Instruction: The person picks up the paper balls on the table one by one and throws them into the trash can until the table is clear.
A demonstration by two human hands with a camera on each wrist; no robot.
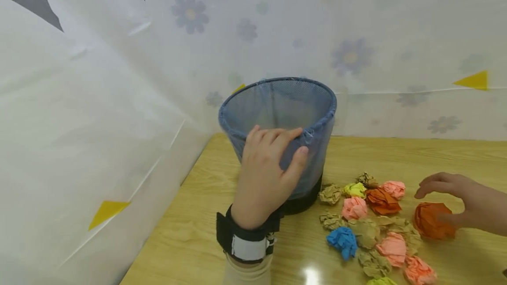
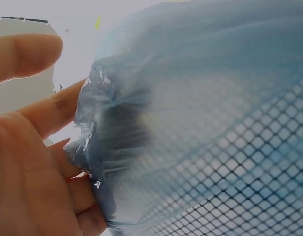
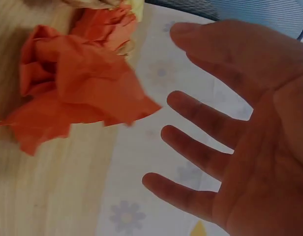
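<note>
**A:** so how far along is this? The orange paper ball point(image 1: 433, 220) sits on the wooden table point(image 1: 190, 241), out at the right edge of the pile, well apart from the bin. The right hand point(image 1: 467, 203) is cupped around it with fingers spread and relaxed. In the right wrist view there's clear air between palm and paper, so it isn't gripped.

**B:** yeah, and the mesh wastebasket point(image 1: 279, 100) with its blue liner bag point(image 2: 191, 98) looks empty from the head view, as far as the inside shows. The left hand point(image 1: 269, 166) holds it at the near rim, fingers hooked over the edge, thumb on the outer wall.

**A:** so basically nothing is binned. The whole heap of crumpled paper balls point(image 1: 368, 228) is on the table just right of the basket: pink, brown, yellow, a blue one point(image 1: 342, 241).

**B:** I'd call it the very start, everything left to do.
</note>
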